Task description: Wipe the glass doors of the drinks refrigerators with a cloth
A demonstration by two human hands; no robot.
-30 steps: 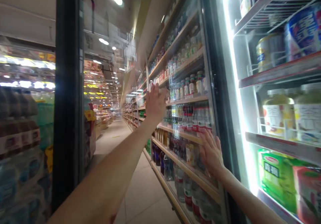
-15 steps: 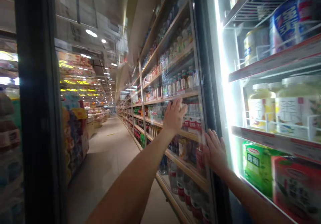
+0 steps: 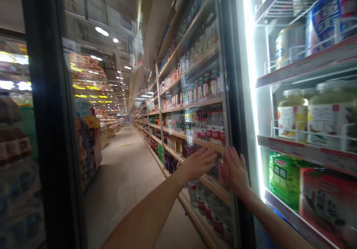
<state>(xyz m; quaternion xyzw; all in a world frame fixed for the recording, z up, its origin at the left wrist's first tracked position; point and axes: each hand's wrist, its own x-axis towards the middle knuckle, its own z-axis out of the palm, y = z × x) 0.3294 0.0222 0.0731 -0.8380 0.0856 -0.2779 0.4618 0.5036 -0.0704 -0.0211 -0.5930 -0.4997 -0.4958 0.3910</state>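
Observation:
My left hand (image 3: pixel 201 162) is in front of the glass pane of a cooler door (image 3: pixel 223 48), fingers stretched out and pointing right. Close beside it, my right hand (image 3: pixel 234 170) is raised at the door's dark right frame (image 3: pixel 237 104), its fingers extended and lying roughly flat. Nothing shows in either hand. Both seem to be at or touching the glass, though exact contact is hard to tell. Shelves of bottles (image 3: pixel 206 89) appear in the pane behind the hands; I cannot tell how much is reflection.
At right, the lit cooler holds bottles with white labels (image 3: pixel 291 113), a green pack (image 3: pixel 284 180), a red pack (image 3: pixel 329 204) and a blue-and-white container (image 3: pixel 323 18) on wire-fronted shelves. The door's dark left frame (image 3: pixel 47 111) stands at left. An aisle floor (image 3: pixel 119 174) runs into the distance.
My left hand has moved down the glass and slightly right, closer to my right hand. The right hand has shifted slightly left. The view has turned a little.

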